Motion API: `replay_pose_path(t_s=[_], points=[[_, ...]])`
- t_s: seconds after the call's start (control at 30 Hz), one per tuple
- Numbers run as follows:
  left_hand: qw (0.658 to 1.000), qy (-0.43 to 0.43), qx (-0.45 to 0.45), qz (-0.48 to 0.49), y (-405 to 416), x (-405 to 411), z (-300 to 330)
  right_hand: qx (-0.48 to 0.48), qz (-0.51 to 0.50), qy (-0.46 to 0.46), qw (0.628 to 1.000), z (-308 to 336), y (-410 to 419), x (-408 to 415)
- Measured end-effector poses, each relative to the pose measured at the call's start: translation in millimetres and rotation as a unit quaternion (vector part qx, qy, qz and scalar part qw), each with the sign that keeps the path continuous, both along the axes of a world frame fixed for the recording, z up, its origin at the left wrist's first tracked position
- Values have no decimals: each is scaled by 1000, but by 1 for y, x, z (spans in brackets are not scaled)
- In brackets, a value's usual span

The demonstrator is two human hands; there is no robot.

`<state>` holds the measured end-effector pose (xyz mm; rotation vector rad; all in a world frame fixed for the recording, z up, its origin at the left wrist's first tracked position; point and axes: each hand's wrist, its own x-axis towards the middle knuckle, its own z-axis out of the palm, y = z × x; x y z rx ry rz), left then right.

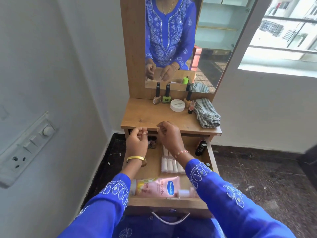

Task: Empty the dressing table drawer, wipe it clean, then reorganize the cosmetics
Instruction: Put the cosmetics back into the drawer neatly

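drawer back hidden by hands | left hand, right hand: fingers curled, contents unclear

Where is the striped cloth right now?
The striped cloth lies folded at the right end of the dressing table top, beside the nail polish bottles and below the mirror.

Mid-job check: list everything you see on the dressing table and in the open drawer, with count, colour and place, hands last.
Nail polish bottles: three, beige, green, yellow, tabletop back.
Round jar: one, white, tabletop.
Lipstick: one, pinkish, beside the jar.
Cloth: one, grey checked, tabletop right.
Lotion bottle: one, pink, drawer front.
Clear case: one, white contents, drawer middle.
Black bottle: one, drawer right rear.
Small dark bottles: count unclear, drawer rear.
Left hand: fingers curled, over drawer.
Right hand: fingers curled, at tabletop edge.
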<state>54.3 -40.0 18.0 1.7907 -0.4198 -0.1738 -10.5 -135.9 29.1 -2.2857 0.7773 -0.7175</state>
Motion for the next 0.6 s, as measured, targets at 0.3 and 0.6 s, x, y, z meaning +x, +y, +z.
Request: replay_pose_path(t_s=[0.3,0.6], points=[[997,-67,-1,-30,-62,39,66,-101,-26,53,993,71,-67,31],[995,-64,37,-60,-87,61,77,-191,7,211,959,86,-122,74]])
